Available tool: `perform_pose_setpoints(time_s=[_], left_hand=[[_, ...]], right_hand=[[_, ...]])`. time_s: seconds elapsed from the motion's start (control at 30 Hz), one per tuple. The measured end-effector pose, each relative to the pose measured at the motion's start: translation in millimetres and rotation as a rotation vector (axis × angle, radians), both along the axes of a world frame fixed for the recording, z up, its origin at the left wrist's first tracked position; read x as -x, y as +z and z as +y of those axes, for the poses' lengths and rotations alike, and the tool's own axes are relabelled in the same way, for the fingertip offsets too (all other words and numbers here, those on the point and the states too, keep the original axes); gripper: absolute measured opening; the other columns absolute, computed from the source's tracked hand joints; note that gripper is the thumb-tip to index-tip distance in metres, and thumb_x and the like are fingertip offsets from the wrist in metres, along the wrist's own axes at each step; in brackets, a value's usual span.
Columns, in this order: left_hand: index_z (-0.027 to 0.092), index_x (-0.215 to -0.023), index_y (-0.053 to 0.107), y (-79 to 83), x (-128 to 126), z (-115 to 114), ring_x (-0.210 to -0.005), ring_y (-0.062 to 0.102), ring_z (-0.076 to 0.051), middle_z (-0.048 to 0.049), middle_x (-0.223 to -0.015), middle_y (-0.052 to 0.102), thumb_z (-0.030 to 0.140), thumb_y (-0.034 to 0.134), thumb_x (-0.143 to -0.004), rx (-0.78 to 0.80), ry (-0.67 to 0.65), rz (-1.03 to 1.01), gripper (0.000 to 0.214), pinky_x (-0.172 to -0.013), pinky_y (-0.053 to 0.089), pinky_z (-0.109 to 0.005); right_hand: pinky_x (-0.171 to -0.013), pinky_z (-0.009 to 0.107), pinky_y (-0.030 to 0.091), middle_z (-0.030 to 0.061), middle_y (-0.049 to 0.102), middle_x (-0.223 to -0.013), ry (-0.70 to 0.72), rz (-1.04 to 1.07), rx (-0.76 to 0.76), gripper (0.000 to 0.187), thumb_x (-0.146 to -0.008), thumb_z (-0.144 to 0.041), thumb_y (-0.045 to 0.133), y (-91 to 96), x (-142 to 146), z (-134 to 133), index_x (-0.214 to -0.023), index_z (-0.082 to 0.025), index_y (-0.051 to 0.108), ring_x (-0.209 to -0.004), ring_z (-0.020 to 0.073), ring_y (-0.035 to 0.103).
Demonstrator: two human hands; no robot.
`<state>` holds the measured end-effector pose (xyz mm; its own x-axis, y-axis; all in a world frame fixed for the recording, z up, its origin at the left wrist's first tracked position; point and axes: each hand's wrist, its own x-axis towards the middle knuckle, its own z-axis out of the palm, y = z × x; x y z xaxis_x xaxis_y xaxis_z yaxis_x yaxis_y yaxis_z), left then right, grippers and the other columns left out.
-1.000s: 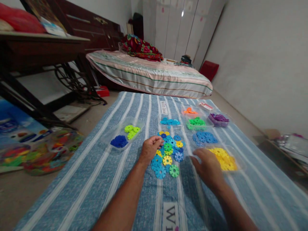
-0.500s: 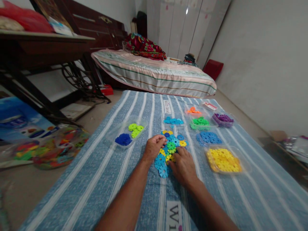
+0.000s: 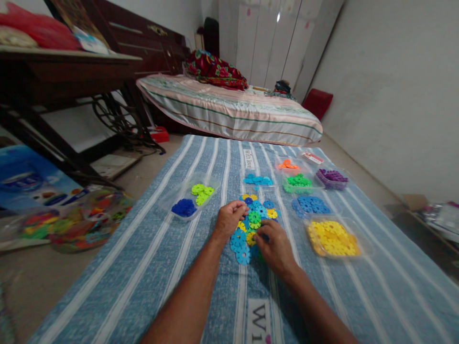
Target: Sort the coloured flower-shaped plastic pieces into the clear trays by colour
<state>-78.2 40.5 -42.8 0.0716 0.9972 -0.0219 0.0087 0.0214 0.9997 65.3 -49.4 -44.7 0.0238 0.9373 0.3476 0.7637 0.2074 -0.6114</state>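
my two hands are at the pile of flat notched discs (image 3: 254, 217), which lies on the striped blue cloth (image 3: 201, 296) in front of me. my left hand (image 3: 229, 220) is at the pile's left edge, fingers bent and thumb close to them, near a dark blue disc (image 3: 248, 201); i cannot tell whether a disc is pinched there. my right hand (image 3: 275, 246) is curled low over the right side, thumb and forefinger beside a yellow disc (image 3: 251, 238). whether they have gripped anything i cannot tell, as the fingers and their shadow hide the spot.

to handle these well, i'd judge it best to work from the top layer, since the discs overlap and a buried one would likely drag its neighbours. a fingertip under the rim, or nail in a notch, should tip one up enough for the thumb to close on it; pressing straight down would only slide it. my left hand could steady the rest lightly. i'd keep my right wrist raised so that it doesn't brush the tub of yellow discs (image 3: 333, 237) well to the right, and check each shade closely, because the blues look alike.
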Motion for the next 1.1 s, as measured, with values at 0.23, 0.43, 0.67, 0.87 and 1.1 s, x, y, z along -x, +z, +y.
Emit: perform_pose_setpoints(time_s=[0.23,0.43,0.67,0.87,1.1], left_hand=[[0.018,-0.077,0.067,-0.7,1,0,-0.071,0.067,-0.017,-0.0041,-0.077,0.073,0.038,0.065,-0.069,0.007,-0.004,-0.016,0.022,-0.063,0.052,-0.027],[0.017,-0.077,0.067,0.1,0,1,-0.069,0.066,-0.016,-0.0041,-0.077,0.073,0.036,0.064,-0.069,0.013,-0.008,-0.018,0.021,-0.062,0.050,-0.026],[0.017,-0.078,0.067,-0.9,0,1,-0.070,0.066,-0.016,-0.0043,-0.077,0.073,0.036,0.064,-0.069,0.009,-0.008,-0.016,0.021,-0.062,0.050,-0.026],[0.017,-0.077,0.067,0.9,1,0,-0.069,0.066,-0.015,-0.0037,-0.076,0.073,0.035,0.065,-0.069,0.010,-0.002,-0.025,0.020,-0.061,0.050,-0.025],[0.017,-0.078,0.067,0.1,0,-2,-0.070,0.066,-0.015,-0.0040,-0.077,0.074,0.034,0.064,-0.071,0.006,0.003,-0.047,0.019,-0.062,0.051,-0.025]], right_hand=[[-0.089,0.039,0.049,0.0095,0.069,-0.100,-0.087,0.064,-0.149,0.019,-0.087,-0.031,0.054,19.4,-34,2,-0.076,-0.022,0.066,-0.098,0.0236,0.064],[-0.087,0.044,0.048,0.0129,0.069,-0.096,-0.406,-0.283,-0.357,0.023,-0.088,-0.036,0.053,38.3,-110,-5,-0.077,-0.019,0.065,-0.092,0.0267,0.063],[-0.088,0.043,0.047,0.0126,0.068,-0.096,-0.353,-0.347,-0.347,0.023,-0.091,-0.034,0.051,32.3,-95,-20,-0.085,-0.019,0.066,-0.093,0.0256,0.061],[-0.089,0.039,0.048,0.0092,0.066,-0.105,0.017,-0.259,-0.279,0.013,-0.089,-0.024,0.054,14.0,-20,-26,-0.087,-0.020,0.066,-0.102,0.0241,0.059],[-0.098,0.050,0.045,0.0147,0.063,-0.121,0.144,-0.404,-0.012,0.027,-0.075,-0.033,0.077,7.9,26,-25,-0.095,-0.017,0.070,-0.120,0.0344,0.051]])
